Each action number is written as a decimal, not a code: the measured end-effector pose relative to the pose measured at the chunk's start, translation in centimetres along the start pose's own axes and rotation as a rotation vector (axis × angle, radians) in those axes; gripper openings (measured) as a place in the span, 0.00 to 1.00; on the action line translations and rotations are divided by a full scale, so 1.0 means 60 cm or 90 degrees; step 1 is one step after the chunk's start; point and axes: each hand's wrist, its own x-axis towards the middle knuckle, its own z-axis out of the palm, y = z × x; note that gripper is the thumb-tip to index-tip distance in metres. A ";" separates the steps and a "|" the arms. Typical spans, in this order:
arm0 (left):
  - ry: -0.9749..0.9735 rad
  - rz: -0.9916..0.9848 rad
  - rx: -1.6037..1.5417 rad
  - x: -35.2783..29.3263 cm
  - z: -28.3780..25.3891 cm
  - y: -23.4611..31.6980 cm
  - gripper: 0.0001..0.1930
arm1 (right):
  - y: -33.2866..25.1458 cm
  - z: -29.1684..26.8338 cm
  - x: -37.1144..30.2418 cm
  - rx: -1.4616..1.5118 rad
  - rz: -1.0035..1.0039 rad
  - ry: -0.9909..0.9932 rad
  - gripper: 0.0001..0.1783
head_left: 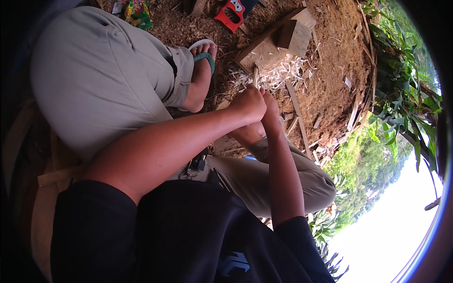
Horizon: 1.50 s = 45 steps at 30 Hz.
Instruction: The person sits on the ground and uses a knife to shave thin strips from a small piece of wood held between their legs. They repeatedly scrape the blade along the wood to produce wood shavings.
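My left hand (250,104) and my right hand (271,112) are side by side, touching, both closed with fingers curled. A thin pale wooden stick (255,76) juts out beyond my left hand's knuckles toward a wooden block. My left hand appears wrapped round that stick. What my right hand grips, if anything, is hidden behind its fingers. Just past my hands lies the thick wooden block (262,51), with a smaller block (295,37) on it. Curled pale wood shavings (292,70) are heaped beside them.
A saw with a red handle (230,15) lies on the dirt ground beyond the block. My sandalled foot (200,78) is at the left of the blocks. A long wooden strip (298,113) lies right of my hands. Green plants (401,70) border the right side. Colourful wrappers (137,13) lie at the far left.
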 end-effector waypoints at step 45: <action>0.041 0.047 0.046 0.012 0.015 -0.024 0.20 | -0.044 -0.020 -0.081 0.023 -0.123 0.090 0.22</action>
